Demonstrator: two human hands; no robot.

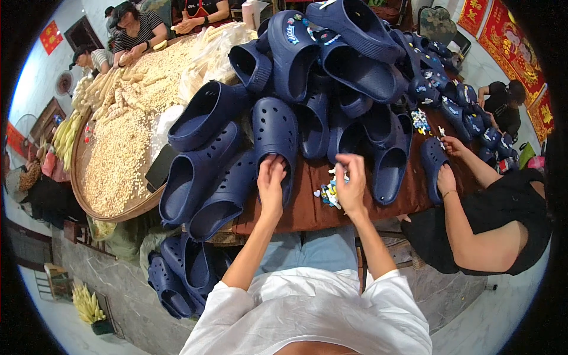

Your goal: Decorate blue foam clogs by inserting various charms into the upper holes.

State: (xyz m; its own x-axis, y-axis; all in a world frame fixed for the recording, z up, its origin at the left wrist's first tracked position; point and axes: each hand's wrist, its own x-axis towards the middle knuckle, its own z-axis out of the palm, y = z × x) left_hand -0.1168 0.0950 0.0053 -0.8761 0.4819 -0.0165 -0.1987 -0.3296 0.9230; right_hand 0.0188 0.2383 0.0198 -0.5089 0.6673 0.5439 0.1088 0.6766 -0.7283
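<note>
Navy clog [274, 127] lies at the near edge of the brown cloth [307, 216], in front of the heap of clogs [349, 77] and left of the right hand. Toe points away from the person, with a slight lean to the left; heel end faces the person. Long axis therefore runs roughly fore-and-aft, the perforated upper on the far half and the foot opening on the near half. Left hand [272, 180]: fingers close together, reaching into the foot opening below the rear edge of the upper; thumb not clearly visible, so cannot tell whether the hand is clamped on the clog. Right hand [351, 184]: apart from the clog, raised over a small pile of colored charms [331, 194], fingers curled and blurred; cannot tell whether thumb and fingers meet or pinch a charm. Just left of the clog, further navy clogs lie with toes angled away and to the right. Beyond them: black phone [160, 168] near the rim of a broad round tray [109, 215] bearing pale kernels [115, 171]. At right, a co-worker [482, 219] in black has both hands at another navy clog [433, 168], its toe also directed away.
</note>
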